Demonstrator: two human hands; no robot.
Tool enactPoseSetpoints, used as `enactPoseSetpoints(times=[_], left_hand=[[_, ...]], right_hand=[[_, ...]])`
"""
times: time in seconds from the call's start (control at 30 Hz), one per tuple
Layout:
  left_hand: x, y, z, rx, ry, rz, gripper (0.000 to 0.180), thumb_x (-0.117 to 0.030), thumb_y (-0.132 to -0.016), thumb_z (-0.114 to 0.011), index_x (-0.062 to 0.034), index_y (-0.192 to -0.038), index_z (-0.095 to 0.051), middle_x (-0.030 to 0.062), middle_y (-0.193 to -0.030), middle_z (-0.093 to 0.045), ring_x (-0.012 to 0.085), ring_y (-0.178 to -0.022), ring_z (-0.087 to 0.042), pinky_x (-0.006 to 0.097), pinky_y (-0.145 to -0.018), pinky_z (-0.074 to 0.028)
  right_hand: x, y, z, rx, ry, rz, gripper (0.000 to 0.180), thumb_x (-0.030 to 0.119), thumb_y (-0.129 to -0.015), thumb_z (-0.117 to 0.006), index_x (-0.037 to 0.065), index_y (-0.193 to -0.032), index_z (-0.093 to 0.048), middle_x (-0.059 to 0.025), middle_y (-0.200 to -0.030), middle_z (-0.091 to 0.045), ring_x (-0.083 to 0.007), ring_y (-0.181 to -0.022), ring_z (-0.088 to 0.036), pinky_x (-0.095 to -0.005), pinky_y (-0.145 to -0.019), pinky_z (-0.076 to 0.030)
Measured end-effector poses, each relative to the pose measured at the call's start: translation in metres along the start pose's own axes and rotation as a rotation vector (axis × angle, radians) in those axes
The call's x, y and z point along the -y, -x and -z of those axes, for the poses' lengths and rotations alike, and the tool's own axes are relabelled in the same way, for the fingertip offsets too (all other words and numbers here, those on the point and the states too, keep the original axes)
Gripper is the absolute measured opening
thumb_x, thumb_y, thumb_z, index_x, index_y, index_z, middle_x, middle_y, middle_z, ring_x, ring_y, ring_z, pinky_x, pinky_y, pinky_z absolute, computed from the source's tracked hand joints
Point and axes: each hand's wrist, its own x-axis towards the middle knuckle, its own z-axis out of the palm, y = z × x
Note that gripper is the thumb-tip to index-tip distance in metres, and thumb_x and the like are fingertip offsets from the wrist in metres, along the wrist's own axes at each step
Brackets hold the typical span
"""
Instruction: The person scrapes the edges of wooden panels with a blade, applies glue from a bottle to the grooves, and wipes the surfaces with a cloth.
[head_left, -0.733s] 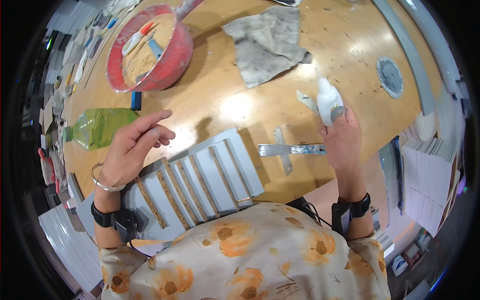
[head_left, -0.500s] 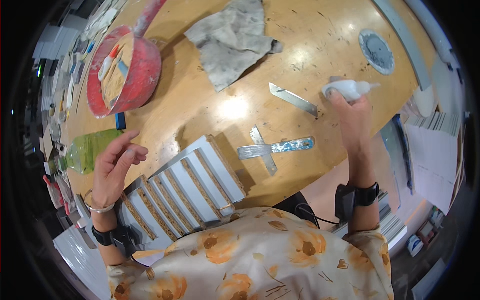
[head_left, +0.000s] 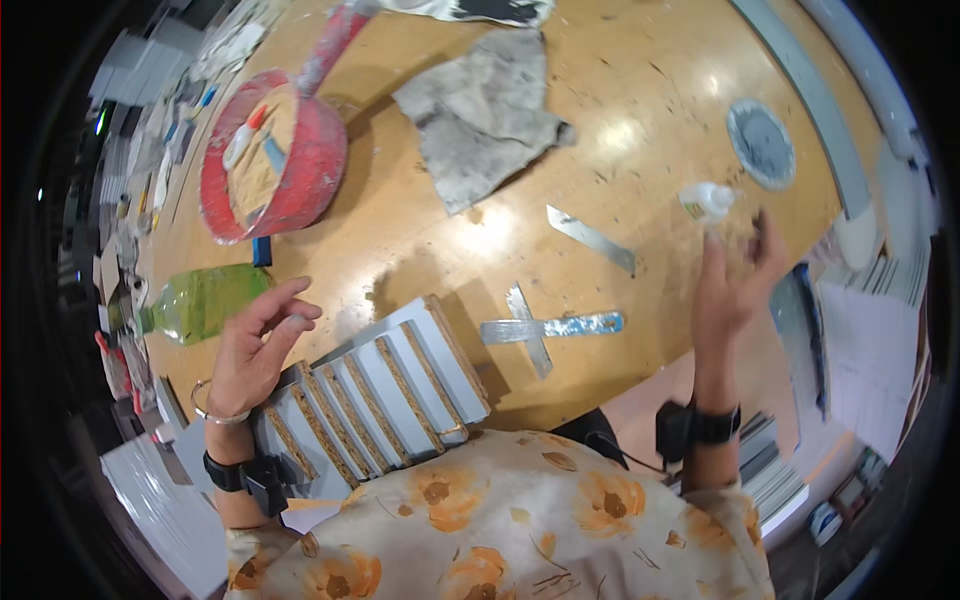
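Now we see our left hand (head_left: 255, 345) hanging open, fingers loosely curled, just above the near-left end of a stack of grey slats with chipboard edges (head_left: 385, 395) that overhangs the near edge of the round wooden table (head_left: 620, 90). Our right hand (head_left: 730, 285) is lifted near the right rim, fingers spread around a small white bottle (head_left: 708, 200) at the fingertips; whether they pinch it we cannot tell. Between both hands lies bare wood with a crossed pair of metal strips (head_left: 545, 328) and one loose strip (head_left: 590, 240). Farther off sit a grey rag (head_left: 485, 115), a red basin (head_left: 270, 160), a green bottle (head_left: 200, 300) and a round grey disc (head_left: 762, 143). Beyond the right rim, stacked sheets (head_left: 870, 340) crowd the floor.
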Motion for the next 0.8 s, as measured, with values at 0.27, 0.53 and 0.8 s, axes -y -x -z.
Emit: enactPoseSetpoints(times=[0.27, 0.53, 0.8], left_hand=[[-0.007, -0.003, 0.004, 0.081, -0.072, -0.074, 0.035, -0.008, -0.090, -0.056, 0.0015, -0.123, -0.051, 0.0054, -0.093, -0.063, 0.0114, -0.083, -0.056, 0.025, -0.079, -0.046], [-0.013, 0.002, 0.004, 0.088, -0.192, -0.159, 0.031, -0.013, -0.088, -0.056, 0.0003, -0.116, -0.055, 0.0137, -0.083, -0.064, 0.0248, -0.071, -0.061, 0.032, -0.067, -0.047], [-0.006, 0.000, 0.008, 0.145, -0.274, -0.212, 0.031, -0.011, -0.088, -0.055, -0.0009, -0.117, -0.055, 0.0140, -0.088, -0.067, 0.0229, -0.076, -0.064, 0.031, -0.070, -0.050]], right_hand=[[0.103, -0.016, -0.088, 0.690, -0.254, 0.362, 0.033, 0.009, -0.079, -0.062, 0.011, -0.112, -0.057, -0.0137, -0.100, -0.057, -0.0331, -0.086, -0.059, -0.0403, -0.072, -0.050], [0.114, 0.003, -0.110, 1.100, -0.333, -0.042, 0.022, 0.015, -0.088, -0.046, 0.003, -0.104, -0.055, -0.0168, -0.082, -0.060, -0.0308, -0.082, -0.062, -0.0398, -0.070, -0.048], [0.125, 0.035, -0.072, 1.513, -0.784, -0.897, 0.025, 0.020, -0.095, -0.045, 0.000, -0.110, -0.051, -0.0047, -0.073, -0.056, -0.0098, -0.051, -0.050, -0.0235, -0.048, -0.042]])
